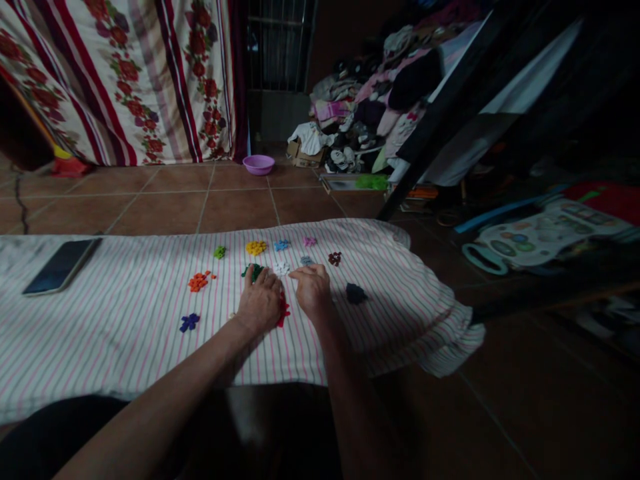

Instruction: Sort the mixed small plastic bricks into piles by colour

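Over the striped cloth (150, 347), my left hand (261, 303) lies palm down with its fingers spread, beside a heap of dark green pieces (253, 271) and partly over red pieces (283, 311). My right hand (313, 288) is mostly curled, its index finger reaching to the edge of the white pieces (282, 268); whether it pinches anything is hidden. Grey pieces (306, 261) sit just beyond its knuckles. Around the hands are small heaps of orange (199, 281), yellow (256, 248), light blue (281, 245), pink (309, 241), brown (335, 258) and black pieces (355, 293).
Light green (219, 252) and dark blue pieces (189, 323) lie to the left, with a phone (63, 267) farther left. Beyond the cloth are a purple basin (259, 165), a clothes pile (370, 100), a dark slanted post (425, 140) and a toy panel (540, 230).
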`<state>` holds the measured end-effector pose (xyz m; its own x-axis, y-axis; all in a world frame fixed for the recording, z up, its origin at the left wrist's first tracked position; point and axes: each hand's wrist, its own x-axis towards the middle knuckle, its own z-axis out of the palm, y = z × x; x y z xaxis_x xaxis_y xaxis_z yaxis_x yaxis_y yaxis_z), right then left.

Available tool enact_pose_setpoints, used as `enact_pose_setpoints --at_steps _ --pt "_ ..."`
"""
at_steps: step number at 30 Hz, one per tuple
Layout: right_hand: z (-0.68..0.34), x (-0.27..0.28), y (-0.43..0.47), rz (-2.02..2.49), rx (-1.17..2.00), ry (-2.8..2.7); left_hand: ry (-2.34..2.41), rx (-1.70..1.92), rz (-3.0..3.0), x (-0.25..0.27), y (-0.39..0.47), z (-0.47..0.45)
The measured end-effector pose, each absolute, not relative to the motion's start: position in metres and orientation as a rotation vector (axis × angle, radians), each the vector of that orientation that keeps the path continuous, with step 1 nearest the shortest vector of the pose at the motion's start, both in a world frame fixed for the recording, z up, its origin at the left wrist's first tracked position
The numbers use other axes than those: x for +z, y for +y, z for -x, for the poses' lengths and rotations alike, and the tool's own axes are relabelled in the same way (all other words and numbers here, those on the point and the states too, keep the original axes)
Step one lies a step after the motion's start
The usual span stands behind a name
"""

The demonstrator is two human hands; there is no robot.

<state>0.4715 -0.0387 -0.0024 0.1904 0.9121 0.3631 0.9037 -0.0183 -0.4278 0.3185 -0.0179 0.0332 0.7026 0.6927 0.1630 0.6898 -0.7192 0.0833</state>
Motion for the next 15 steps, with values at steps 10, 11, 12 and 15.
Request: enact_pose_setpoints --at_steps 10,11,12,15 --pt "-0.472 -0.003 -0.038 1.875 0.033 -1.653 1.177 0.305 -2.893 0.034 -0.014 -0.323" --pt "-0.472 -0.001 -0.039 1.866 0.026 -1.631 1.184 0.305 -2.896 0.035 -0.013 -0.322" --pt "-0.472 0.0 -0.039 1.856 0.02 -1.601 1.196 0.312 -2.898 0.035 -0.011 -0.322" --pt "-0.474 0.002 -0.037 1.824 0.035 -1.453 1.244 0.348 -2.908 0.037 -0.002 -0.317"
